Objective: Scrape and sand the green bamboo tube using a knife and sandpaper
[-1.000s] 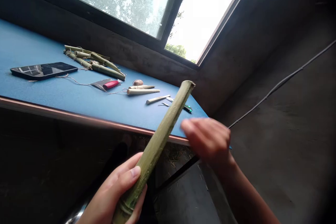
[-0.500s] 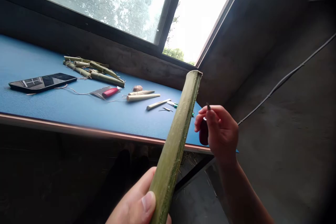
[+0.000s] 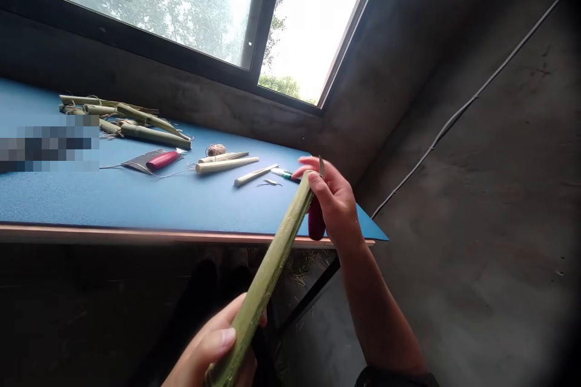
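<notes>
My left hand [image 3: 211, 351] is closed around the near end of a long green bamboo stick [image 3: 267, 272], which slants up and to the right. At the stick's far end my right hand [image 3: 333, 202] grips a small knife with a dark red handle [image 3: 316, 222]. Its short blade [image 3: 321, 166] pokes up above my fingers, right beside the stick's tip. My thumb lies against that tip.
A blue table [image 3: 136, 199] runs along a window. On it lie a pile of green bamboo pieces [image 3: 127, 121], a red-handled tool [image 3: 158, 160], a ball of twine [image 3: 216, 149], pale whittled sticks [image 3: 227, 163] and a green pen [image 3: 285, 174]. A grey wall is at right.
My right hand has brought the knife in to the stick's far end. The stick has tilted lower and the view has shifted right.
</notes>
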The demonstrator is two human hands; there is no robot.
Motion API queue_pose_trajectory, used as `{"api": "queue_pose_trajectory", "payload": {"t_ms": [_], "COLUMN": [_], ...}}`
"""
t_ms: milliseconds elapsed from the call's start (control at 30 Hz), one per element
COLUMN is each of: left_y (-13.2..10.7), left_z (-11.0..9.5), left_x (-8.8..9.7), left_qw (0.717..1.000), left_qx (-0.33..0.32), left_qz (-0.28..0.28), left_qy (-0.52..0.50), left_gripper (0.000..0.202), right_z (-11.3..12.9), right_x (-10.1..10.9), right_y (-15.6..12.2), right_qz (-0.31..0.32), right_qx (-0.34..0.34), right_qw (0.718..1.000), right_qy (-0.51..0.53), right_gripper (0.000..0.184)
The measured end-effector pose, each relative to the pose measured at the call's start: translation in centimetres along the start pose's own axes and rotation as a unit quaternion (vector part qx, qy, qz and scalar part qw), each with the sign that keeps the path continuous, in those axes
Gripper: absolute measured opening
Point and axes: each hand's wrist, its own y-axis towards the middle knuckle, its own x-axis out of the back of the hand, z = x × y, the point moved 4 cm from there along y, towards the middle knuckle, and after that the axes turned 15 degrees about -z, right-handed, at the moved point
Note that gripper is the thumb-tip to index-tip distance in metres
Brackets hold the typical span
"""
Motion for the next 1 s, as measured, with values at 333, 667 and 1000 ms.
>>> {"api": "queue_pose_trajectory", "payload": {"t_ms": [333, 667, 1000], "left_y": [0.9, -0.7, -2.2], "left_z": [-1.8, -2.9, -2.8], "left_x": [-1.0, -1.1, -1.7], "left_qw": [0.978, 0.962, 0.975], "left_qx": [-0.069, -0.113, -0.076], "left_qz": [-0.104, -0.18, -0.182], "left_qy": [0.167, 0.17, 0.101], "left_gripper": [0.045, 0.049, 0.058], "right_z": [-0.3, 3.9, 5.5], "right_x": [-2.4, -0.8, -1.1], "right_y": [-2.8, -7.0, -8.0], "right_qz": [0.086, 0.147, 0.122], "right_qx": [0.067, 0.504, 0.604], "right_qw": [0.992, 0.787, 0.704], "right_qy": [-0.059, -0.325, -0.353], "right_gripper": [0.029, 0.014, 0.015]}}
